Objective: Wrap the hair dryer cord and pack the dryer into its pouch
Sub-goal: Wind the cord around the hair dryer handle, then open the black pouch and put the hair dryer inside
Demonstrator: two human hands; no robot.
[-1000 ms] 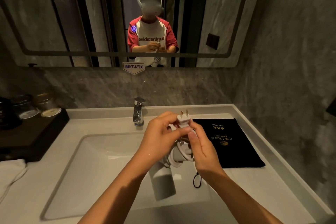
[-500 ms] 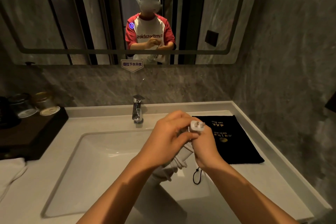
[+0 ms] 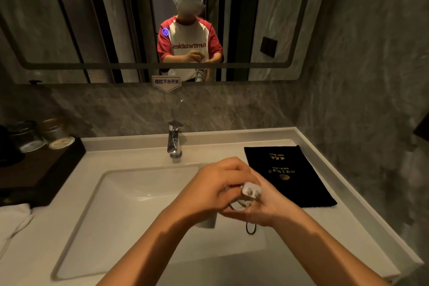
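Note:
Over the right side of the sink, both hands hold the white hair dryer (image 3: 206, 222), which is mostly hidden beneath them. My left hand (image 3: 216, 187) grips the dryer and its wound cord from the left. My right hand (image 3: 267, 206) presses the white plug (image 3: 250, 190) against the cord bundle, prongs towards me. A black hanging loop (image 3: 250, 228) dangles below my right hand. The black pouch (image 3: 287, 174) with gold print lies flat on the counter to the right, apart from both hands.
A chrome tap (image 3: 174, 139) stands behind the white sink (image 3: 130, 204). At the left, a dark tray (image 3: 44, 169) holds lidded glass jars (image 3: 55, 134), with a white towel (image 3: 14, 220) in front. The stone wall is close on the right.
The plug, held upright with its prongs up a second ago, has been turned down and pressed into the cord bundle. Both hands have dropped a little lower over the sink.

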